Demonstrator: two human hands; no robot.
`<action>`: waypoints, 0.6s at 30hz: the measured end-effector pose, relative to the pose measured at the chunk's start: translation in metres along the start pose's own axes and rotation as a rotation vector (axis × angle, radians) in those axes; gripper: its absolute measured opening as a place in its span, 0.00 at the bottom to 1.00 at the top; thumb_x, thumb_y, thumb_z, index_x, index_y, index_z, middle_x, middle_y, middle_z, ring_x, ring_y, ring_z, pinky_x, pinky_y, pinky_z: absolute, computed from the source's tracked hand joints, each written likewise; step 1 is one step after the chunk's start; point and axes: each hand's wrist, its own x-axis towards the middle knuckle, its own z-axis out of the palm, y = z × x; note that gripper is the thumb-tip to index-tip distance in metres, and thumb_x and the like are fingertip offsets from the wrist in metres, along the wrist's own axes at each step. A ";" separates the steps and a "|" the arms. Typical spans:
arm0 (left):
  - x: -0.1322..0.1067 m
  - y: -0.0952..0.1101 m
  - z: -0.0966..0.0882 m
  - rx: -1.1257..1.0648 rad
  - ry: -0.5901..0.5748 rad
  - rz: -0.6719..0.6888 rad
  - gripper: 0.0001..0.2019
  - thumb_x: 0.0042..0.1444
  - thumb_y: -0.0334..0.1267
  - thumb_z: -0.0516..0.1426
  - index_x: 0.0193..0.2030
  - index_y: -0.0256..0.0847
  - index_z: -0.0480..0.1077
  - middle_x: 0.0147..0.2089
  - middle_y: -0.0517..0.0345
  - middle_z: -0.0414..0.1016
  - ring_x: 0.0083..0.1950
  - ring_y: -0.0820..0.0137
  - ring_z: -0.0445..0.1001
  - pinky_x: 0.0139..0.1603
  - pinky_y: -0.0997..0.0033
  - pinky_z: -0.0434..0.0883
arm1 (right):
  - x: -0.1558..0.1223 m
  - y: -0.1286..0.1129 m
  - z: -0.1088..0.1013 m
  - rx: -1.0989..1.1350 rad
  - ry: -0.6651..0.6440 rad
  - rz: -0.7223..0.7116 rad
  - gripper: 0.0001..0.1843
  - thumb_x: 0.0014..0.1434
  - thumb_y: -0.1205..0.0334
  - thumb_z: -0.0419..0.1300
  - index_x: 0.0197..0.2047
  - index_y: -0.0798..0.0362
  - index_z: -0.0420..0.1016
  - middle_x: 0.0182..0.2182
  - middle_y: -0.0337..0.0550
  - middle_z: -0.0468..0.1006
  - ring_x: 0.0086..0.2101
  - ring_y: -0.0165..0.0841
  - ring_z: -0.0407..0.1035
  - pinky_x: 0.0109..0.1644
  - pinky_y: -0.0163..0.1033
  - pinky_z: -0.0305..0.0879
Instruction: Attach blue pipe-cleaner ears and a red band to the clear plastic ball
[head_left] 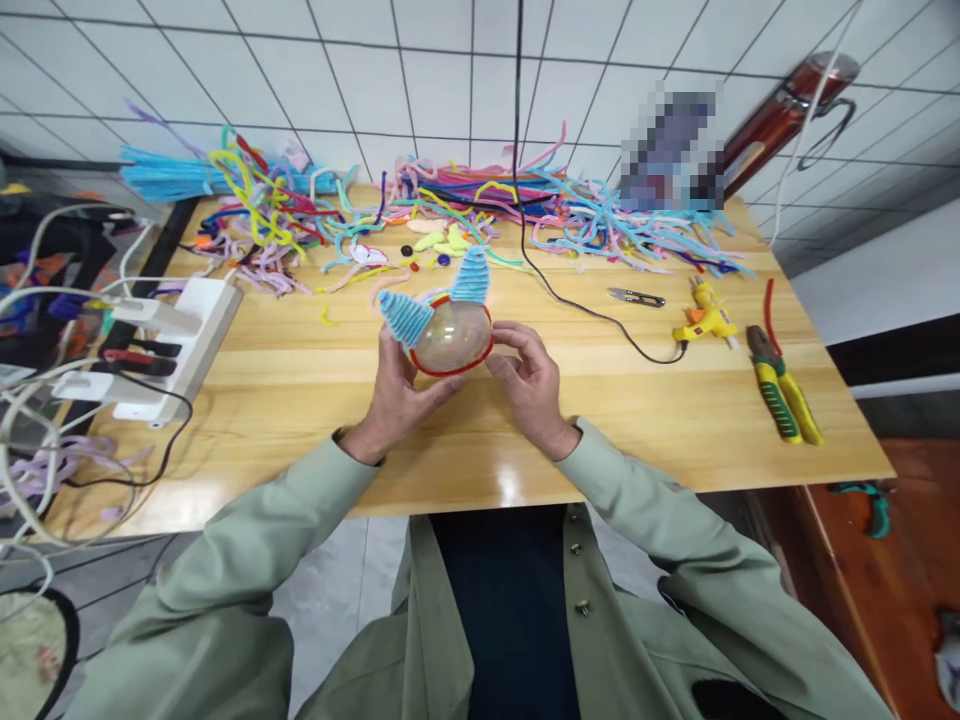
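Observation:
A clear, rounded plastic shell (453,337) with a red pipe-cleaner rim is held above the table in front of me. Two ear-like pieces of coiled blue pipe cleaner (471,275) stick up from its far side. My left hand (401,390) grips the shell's left end, thumb along the near rim and the other fingers partly hidden behind it. At the right end, my right hand (529,380) has curled fingers, with its fingertips at the red rim. Whether those fingertips press on the rim or only rest beside it is hard to tell.
Heaps of coloured pipe cleaners (480,190) line the tiled wall. To the right lie small snips (636,298), a yellow glue gun (705,318) with a black cord, and pliers (784,390). A white power strip (184,345) with cables sits left. A red thermos (787,120) stands back right.

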 end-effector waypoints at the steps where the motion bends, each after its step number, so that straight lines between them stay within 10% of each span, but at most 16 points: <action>1: 0.001 0.001 0.000 -0.010 -0.007 -0.019 0.50 0.51 0.60 0.79 0.74 0.53 0.60 0.77 0.45 0.64 0.85 0.43 0.61 0.87 0.34 0.56 | 0.000 0.001 0.000 0.008 -0.002 0.022 0.24 0.64 0.35 0.75 0.52 0.43 0.84 0.64 0.51 0.78 0.64 0.47 0.74 0.62 0.53 0.82; 9: 0.006 0.007 -0.007 -0.055 -0.086 -0.054 0.32 0.69 0.61 0.66 0.73 0.53 0.69 0.78 0.50 0.69 0.85 0.45 0.60 0.89 0.38 0.55 | 0.002 0.005 0.005 0.131 -0.007 0.110 0.27 0.62 0.37 0.77 0.54 0.42 0.78 0.69 0.49 0.79 0.70 0.46 0.72 0.73 0.57 0.75; 18: 0.015 -0.001 -0.005 -0.048 -0.066 -0.207 0.41 0.62 0.67 0.69 0.74 0.49 0.69 0.78 0.46 0.70 0.84 0.45 0.62 0.87 0.42 0.58 | 0.005 0.013 0.004 0.117 0.002 0.130 0.33 0.60 0.34 0.77 0.59 0.44 0.78 0.64 0.52 0.83 0.65 0.46 0.77 0.70 0.56 0.78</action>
